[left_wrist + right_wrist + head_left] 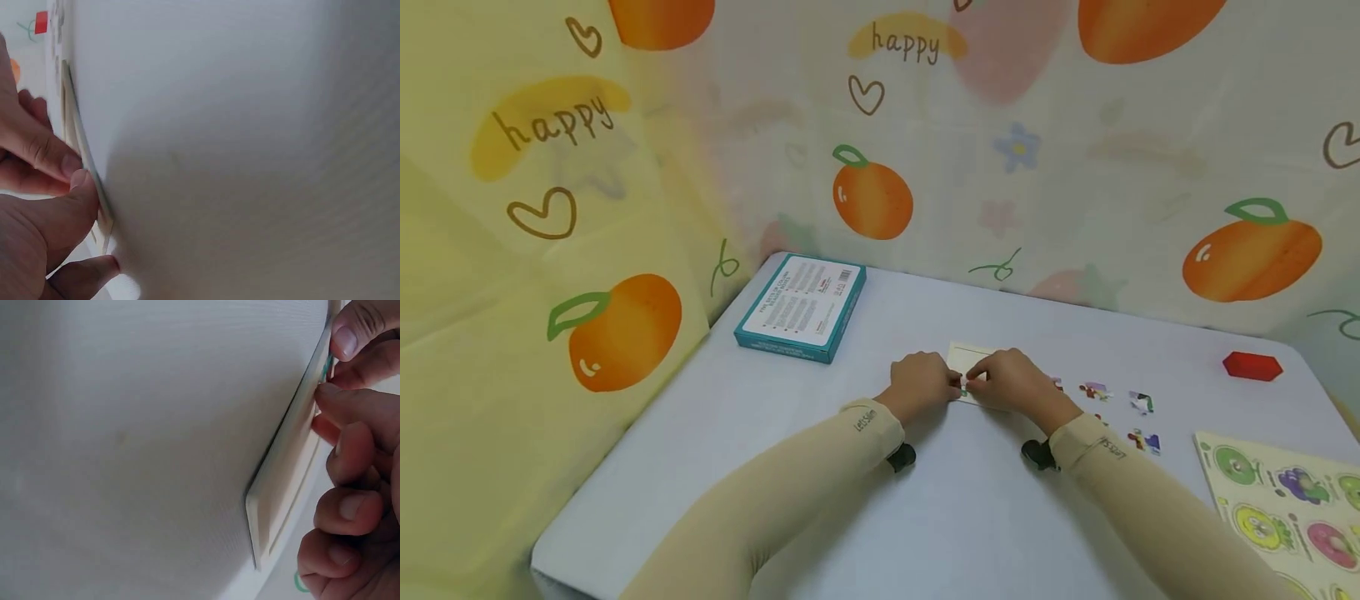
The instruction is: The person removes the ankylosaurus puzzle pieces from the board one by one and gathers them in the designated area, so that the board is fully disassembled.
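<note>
Both hands meet over a shallow cream puzzle tray [1000, 403] on the white table. My left hand [923, 385] bends its fingers at the tray's left side, its fingertips pinching a small jigsaw piece [964, 392] with green on it. From the right, my right hand [1017, 382] brings thumb and forefinger together at the same spot, its other fingers curled, as the right wrist view shows. The fingertips hide most of the piece [327, 367]. In the left wrist view, the tray [87, 147] appears nearly edge-on beneath both hands.
Several loose jigsaw pieces [1142, 403] lie right of the tray. A teal box [805, 302] lies at the back left, a red block [1252, 367] at the far right. A fruit picture board [1213, 492] lies at the front right. Printed cloth [970, 183] hangs behind the table.
</note>
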Available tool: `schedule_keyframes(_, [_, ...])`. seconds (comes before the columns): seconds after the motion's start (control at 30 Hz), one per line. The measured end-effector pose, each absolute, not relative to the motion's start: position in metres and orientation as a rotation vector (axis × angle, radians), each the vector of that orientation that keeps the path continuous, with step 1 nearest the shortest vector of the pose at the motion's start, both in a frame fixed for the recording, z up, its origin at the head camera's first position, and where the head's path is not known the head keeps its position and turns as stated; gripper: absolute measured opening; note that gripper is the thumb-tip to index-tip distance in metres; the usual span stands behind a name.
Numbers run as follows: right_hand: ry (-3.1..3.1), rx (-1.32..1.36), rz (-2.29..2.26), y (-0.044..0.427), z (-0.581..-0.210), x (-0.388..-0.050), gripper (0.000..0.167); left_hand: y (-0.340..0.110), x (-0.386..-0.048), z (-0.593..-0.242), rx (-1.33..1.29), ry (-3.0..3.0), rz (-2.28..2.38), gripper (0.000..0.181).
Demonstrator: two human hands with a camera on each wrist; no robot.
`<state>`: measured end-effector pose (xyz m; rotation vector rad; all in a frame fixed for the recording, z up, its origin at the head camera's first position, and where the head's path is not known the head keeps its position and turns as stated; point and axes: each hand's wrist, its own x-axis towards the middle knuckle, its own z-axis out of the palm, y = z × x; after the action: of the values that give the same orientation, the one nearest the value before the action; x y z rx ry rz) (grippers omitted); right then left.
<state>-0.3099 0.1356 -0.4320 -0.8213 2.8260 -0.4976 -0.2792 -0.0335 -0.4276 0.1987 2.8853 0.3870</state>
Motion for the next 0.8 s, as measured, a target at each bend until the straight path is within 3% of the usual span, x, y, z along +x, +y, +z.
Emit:
schedule_keyframes(0.1, [2.837, -0.821, -0.509, 0.133, -0.434, -0.311, 0.016, -0.032, -0.277, -0.428, 0.237, 2.899, 0.366, 0.026])
schedule_keyframes(0.3, [2.864, -0.868, -0.482, 0.130, -0.434, -0.309, 0.014, -0.033, -0.279, -0.430, 0.211, 2.929, 0.294, 0.050])
schedule_keyframes(0.5, [2.878, -0.826, -0.468, 0.131, -0.431, -0.307, 0.014, -0.030, -0.282, -0.429, 0.213, 2.924, 0.215, 0.034])
schedule_keyframes(0.6, [2.895, -0.792, -0.430, 0.141, -0.427, -0.305, 0.015, -0.028, -0.282, -0.429, 0.197, 2.923, 0.199, 0.038])
schedule_keyframes(0.8, [2.884, -0.680, -0.450, 0.201, -0.408, -0.283, 0.020, -0.029, -0.284, -0.434, 0.194, 2.930, 0.137, 0.040])
